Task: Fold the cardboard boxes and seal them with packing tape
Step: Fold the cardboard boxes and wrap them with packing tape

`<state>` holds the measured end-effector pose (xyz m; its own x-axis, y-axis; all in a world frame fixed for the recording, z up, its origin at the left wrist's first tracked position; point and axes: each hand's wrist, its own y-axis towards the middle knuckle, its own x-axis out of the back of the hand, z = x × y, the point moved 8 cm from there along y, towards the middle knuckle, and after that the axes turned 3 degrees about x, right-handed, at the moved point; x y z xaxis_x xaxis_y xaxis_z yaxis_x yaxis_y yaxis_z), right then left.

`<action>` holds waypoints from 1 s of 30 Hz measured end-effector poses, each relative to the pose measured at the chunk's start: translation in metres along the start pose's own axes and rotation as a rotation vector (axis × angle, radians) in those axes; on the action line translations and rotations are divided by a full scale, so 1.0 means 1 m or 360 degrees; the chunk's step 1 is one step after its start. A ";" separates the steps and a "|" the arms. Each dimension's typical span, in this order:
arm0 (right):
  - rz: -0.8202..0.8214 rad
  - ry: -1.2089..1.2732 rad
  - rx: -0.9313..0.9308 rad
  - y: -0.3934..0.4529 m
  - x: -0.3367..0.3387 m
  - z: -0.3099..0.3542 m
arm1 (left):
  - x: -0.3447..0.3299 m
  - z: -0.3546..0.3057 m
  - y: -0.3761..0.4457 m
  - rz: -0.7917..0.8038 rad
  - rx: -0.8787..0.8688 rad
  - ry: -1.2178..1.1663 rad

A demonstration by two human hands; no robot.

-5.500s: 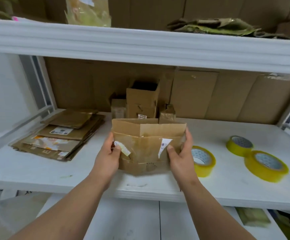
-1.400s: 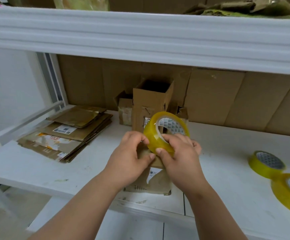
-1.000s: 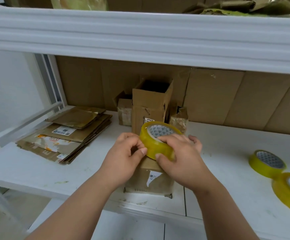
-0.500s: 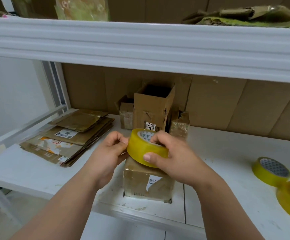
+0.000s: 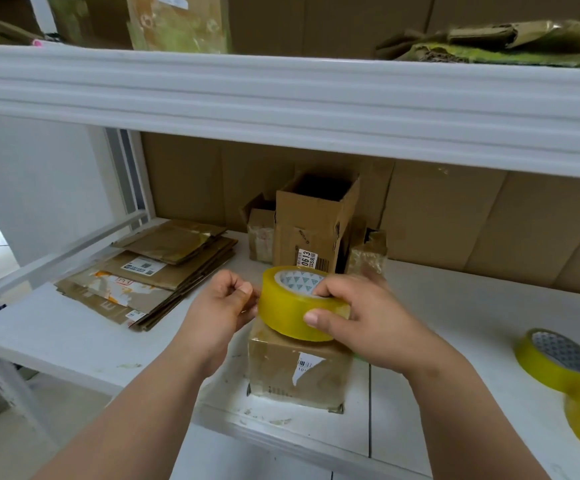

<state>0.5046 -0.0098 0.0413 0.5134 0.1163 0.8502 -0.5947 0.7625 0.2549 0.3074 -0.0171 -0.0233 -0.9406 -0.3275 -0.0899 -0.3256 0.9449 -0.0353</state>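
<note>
The tape roll now sits lower, over the folded box, gripped by the right hand. At its 9 o'clock, the left hand pinches, presumably the tape end; sealing appears imminent.

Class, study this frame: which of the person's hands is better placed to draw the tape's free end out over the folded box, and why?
Left. The left hand pinches at the edge of the tape roll, probably the free end, above the box. The right hand grips the roll, so it is busy steadying it.
</note>
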 end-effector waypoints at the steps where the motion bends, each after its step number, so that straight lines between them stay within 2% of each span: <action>1: -0.0035 0.0023 -0.0048 0.000 0.004 -0.004 | 0.000 0.001 0.000 -0.0002 0.0022 -0.0047; 5: -0.0226 0.0078 -0.0177 -0.005 0.028 -0.025 | -0.002 -0.001 -0.001 0.0016 0.0044 -0.0073; 8: -0.0066 0.0106 -0.0225 -0.006 0.026 -0.035 | -0.004 -0.004 0.000 -0.0040 -0.0009 0.0076; 11: 0.0098 -0.0040 -0.0223 -0.009 0.015 -0.040 | -0.003 0.000 0.000 -0.0098 -0.0010 0.0057; 14: 0.0110 -0.0189 -0.0179 -0.018 0.009 -0.045 | -0.005 -0.002 -0.005 -0.0159 -0.0138 0.0232; 19: 0.0143 -0.0179 -0.0256 -0.032 -0.001 -0.061 | -0.003 -0.017 -0.022 -0.0451 -0.0405 0.0604; 24: 0.0031 -0.0027 -0.0303 -0.037 -0.002 -0.069 | -0.013 -0.013 -0.026 -0.0287 -0.0250 0.0547; 28: 0.0023 0.0092 -0.0322 -0.038 -0.002 -0.070 | -0.009 -0.014 -0.030 -0.0340 -0.0346 0.0732; 30: 0.0033 0.0113 -0.0306 -0.037 -0.002 -0.070 | -0.011 -0.010 -0.031 -0.0266 -0.0309 0.0649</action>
<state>0.5688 0.0060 -0.0022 0.5486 0.1722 0.8181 -0.4801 0.8660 0.1396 0.3273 -0.0427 -0.0114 -0.8223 -0.4835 0.3000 -0.4512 0.8753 0.1740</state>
